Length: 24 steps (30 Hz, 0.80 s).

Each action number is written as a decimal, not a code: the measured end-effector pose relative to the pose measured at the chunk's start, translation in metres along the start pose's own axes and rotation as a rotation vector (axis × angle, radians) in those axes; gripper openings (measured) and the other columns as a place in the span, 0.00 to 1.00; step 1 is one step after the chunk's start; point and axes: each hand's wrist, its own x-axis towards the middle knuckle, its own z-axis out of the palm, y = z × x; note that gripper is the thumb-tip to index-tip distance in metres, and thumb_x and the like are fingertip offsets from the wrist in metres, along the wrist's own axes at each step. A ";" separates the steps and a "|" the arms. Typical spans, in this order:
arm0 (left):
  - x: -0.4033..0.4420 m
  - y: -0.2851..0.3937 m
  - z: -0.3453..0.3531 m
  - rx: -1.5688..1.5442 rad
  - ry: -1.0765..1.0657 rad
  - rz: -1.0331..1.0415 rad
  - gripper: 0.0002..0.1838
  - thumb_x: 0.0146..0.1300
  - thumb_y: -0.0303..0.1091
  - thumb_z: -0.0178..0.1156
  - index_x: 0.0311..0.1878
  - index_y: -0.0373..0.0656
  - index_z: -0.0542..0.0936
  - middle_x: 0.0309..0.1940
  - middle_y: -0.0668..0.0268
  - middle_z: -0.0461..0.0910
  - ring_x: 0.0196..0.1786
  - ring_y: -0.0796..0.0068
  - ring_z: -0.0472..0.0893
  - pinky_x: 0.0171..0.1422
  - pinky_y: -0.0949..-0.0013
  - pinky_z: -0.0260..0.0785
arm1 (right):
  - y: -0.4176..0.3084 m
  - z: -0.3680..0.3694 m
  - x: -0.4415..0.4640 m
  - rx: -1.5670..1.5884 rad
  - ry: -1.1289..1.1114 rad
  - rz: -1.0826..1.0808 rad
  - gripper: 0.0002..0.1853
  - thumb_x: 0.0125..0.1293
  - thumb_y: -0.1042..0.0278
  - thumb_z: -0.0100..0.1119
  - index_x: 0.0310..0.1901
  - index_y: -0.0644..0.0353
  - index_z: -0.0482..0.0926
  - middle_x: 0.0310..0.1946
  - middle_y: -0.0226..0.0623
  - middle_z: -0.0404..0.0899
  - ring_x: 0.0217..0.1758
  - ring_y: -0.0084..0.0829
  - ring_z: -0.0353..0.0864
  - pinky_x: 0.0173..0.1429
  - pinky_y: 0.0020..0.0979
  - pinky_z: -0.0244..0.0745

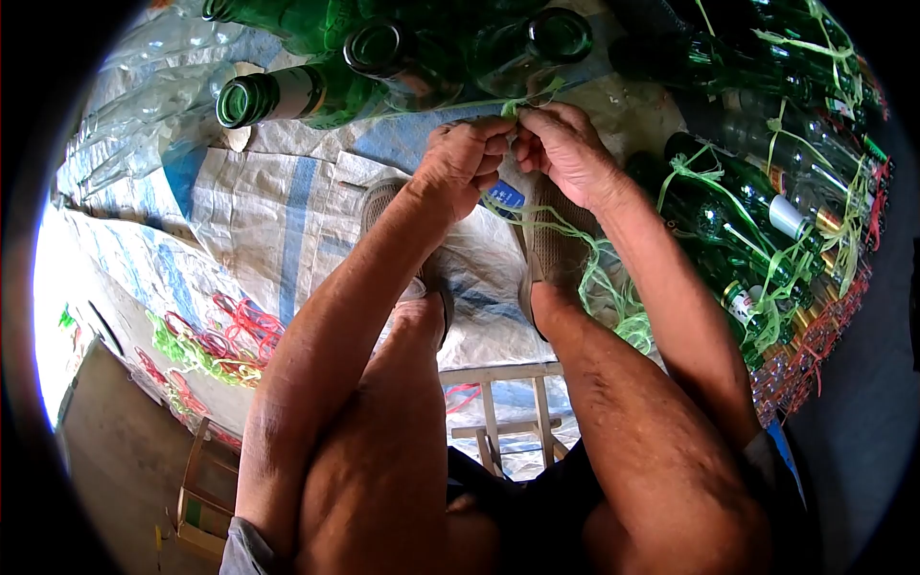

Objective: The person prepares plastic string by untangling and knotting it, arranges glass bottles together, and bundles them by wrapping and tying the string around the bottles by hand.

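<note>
My left hand (464,163) and my right hand (563,151) meet at the top middle, fingers pinched on green plastic twine (516,107). The twine runs along the near side of a group of green glass bottles (402,59) whose open mouths face me. A loose length of it trails down past my right shoe to a tangled heap (613,297). Just below my hands lies a small blue label (505,195), partly hidden.
Bundles of green bottles (728,211) tied with twine stand at the right. Clear bottles (144,115) lie at the upper left. Red and green strings (225,335) are scattered on the woven sheet (259,216). A wooden stool (503,376) is between my legs.
</note>
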 end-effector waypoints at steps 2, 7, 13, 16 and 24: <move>-0.003 -0.002 -0.001 -0.017 -0.027 0.037 0.11 0.67 0.32 0.67 0.27 0.49 0.78 0.17 0.83 0.63 0.16 0.87 0.53 0.23 0.73 0.42 | 0.001 0.001 0.001 0.012 0.008 -0.033 0.13 0.76 0.60 0.60 0.40 0.62 0.81 0.28 0.32 0.80 0.29 0.23 0.80 0.35 0.26 0.77; -0.007 -0.005 -0.005 0.005 -0.041 0.118 0.08 0.67 0.31 0.66 0.31 0.48 0.79 0.18 0.83 0.64 0.17 0.88 0.54 0.23 0.74 0.44 | -0.005 -0.001 0.008 0.036 0.054 -0.038 0.12 0.75 0.61 0.61 0.38 0.61 0.81 0.27 0.32 0.80 0.29 0.24 0.80 0.36 0.27 0.76; -0.008 -0.004 -0.012 0.035 -0.060 0.164 0.08 0.68 0.33 0.68 0.33 0.49 0.80 0.19 0.84 0.62 0.18 0.89 0.54 0.23 0.75 0.43 | -0.005 -0.004 0.010 0.097 0.067 -0.049 0.11 0.73 0.61 0.63 0.36 0.60 0.81 0.28 0.32 0.81 0.30 0.26 0.81 0.35 0.28 0.79; -0.009 -0.003 -0.012 0.043 -0.040 0.165 0.07 0.71 0.34 0.68 0.35 0.49 0.81 0.18 0.86 0.59 0.18 0.90 0.52 0.23 0.75 0.41 | -0.007 -0.006 0.011 0.156 0.101 -0.052 0.10 0.71 0.63 0.65 0.36 0.60 0.81 0.29 0.32 0.80 0.31 0.27 0.83 0.36 0.31 0.82; -0.017 0.000 0.000 0.112 0.000 0.218 0.16 0.70 0.37 0.71 0.27 0.54 0.75 0.17 0.85 0.59 0.17 0.90 0.52 0.23 0.74 0.42 | -0.008 -0.005 0.013 0.197 0.106 -0.036 0.07 0.70 0.66 0.64 0.36 0.60 0.80 0.31 0.33 0.79 0.32 0.29 0.84 0.38 0.33 0.84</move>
